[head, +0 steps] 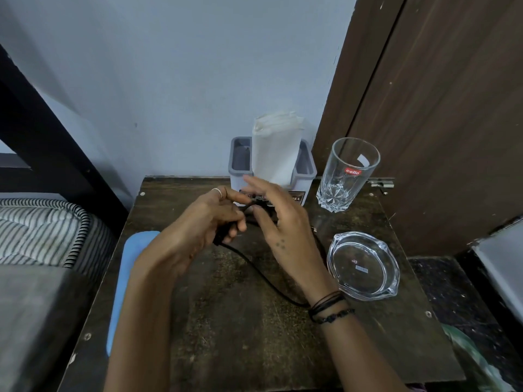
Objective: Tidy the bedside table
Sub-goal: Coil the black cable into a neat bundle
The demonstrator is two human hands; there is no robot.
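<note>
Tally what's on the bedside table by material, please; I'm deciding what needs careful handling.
Glass: 2, the tumbler and the dish
Plastic: 1, the grey holder
Paper: 1, the napkin stack
Cable: 1, the black cord, held by left hand and right hand
Blue item: 1, material unclear
Total: 6

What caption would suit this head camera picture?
Both hands, left and right, wind a black cable over a wooden bedside table, beside a drinking glass.
</note>
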